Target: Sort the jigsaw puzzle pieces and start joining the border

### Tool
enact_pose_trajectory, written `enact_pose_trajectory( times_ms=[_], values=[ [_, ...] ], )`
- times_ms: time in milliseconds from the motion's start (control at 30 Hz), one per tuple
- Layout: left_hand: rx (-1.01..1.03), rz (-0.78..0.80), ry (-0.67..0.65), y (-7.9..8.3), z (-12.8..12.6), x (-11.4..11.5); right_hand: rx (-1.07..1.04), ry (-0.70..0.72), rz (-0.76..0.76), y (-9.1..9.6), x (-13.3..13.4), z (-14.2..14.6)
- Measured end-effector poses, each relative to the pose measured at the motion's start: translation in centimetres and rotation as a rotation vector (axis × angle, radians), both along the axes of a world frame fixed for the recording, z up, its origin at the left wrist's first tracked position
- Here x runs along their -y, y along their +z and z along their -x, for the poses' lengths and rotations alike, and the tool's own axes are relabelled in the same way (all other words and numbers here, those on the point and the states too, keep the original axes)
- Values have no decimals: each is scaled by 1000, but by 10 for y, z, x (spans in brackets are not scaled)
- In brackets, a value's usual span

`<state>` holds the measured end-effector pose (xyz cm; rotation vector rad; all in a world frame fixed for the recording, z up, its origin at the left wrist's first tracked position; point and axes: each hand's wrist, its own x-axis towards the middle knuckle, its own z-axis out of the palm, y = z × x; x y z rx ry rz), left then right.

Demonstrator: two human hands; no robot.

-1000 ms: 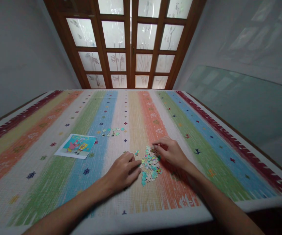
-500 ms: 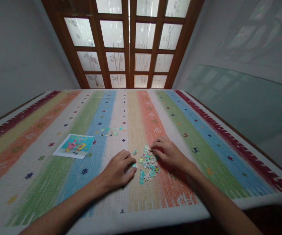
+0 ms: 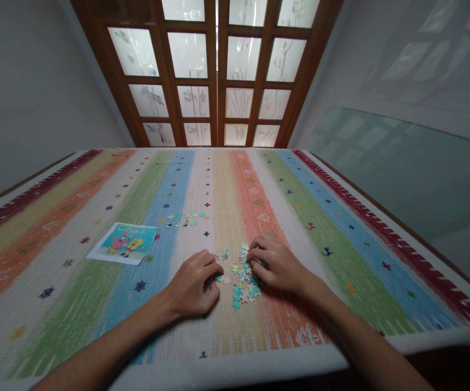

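Note:
A small heap of loose puzzle pieces (image 3: 243, 278), mostly teal, lies on the striped cloth (image 3: 96, 304) near the front edge. My left hand (image 3: 192, 285) rests to the left of the heap with its fingers curled, fingertips touching a piece at the heap's left edge. On the heap's right side my right hand (image 3: 275, 263) lies with its fingers bent down onto the pieces. What either hand grips is hidden under the fingers.
A cartoon reference picture (image 3: 124, 243) lies to the left on the cloth. A short row of joined pieces (image 3: 186, 218) sits farther back. Wooden doors with frosted panes (image 3: 218, 70) stand behind the table, and a glass sheet (image 3: 406, 168) leans at the right.
Both hands have drawn back toward me. My left hand's fingers have curled in from nearly flat. My right hand has slid left over the heap.

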<state>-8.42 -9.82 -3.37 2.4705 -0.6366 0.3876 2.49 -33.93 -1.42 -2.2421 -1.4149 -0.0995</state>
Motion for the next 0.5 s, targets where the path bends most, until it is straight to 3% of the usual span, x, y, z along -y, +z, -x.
enact_pose_trajectory(
  times_ms=[300, 500],
  values=[
    [-39, 28, -57, -2, 0, 4, 31, -11, -29, 1, 1, 0],
    [-119, 175, -126, 8, 3, 5, -6, -31, -62, 1, 1, -2]
  ],
)
